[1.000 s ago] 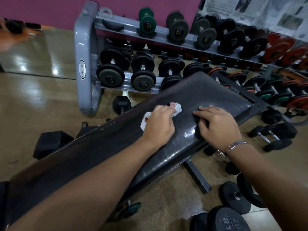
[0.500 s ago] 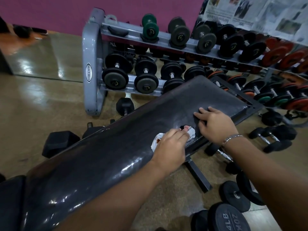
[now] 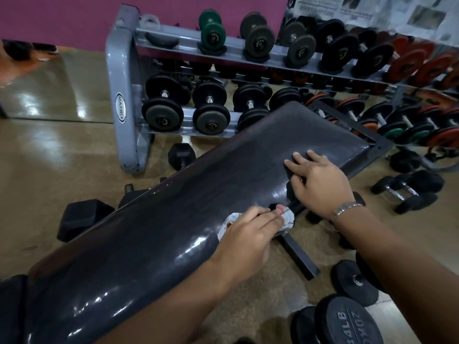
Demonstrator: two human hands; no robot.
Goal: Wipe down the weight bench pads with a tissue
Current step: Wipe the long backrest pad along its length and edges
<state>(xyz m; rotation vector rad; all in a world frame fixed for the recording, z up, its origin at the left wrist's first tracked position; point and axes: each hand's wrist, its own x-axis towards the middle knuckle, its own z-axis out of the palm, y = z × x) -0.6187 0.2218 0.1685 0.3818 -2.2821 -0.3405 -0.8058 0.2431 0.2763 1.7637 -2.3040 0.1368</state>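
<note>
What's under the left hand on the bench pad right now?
A crumpled white tissue is pressed under the left hand at the bench pad's near edge. Its ends stick out on both sides; the middle part is covered by the fingers.

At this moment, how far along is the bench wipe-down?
Midway, roughly. The left hand presses the tissue at the near edge of the long bench pad, whose near stretch looks glossy. The right hand braces it. The far end looks duller, and the pad at lower left appears untouched.

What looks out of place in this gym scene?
Several dumbbells lie loose on the floor right of the bench instead of on the rack. Another sits beside the rack's leg.
</note>
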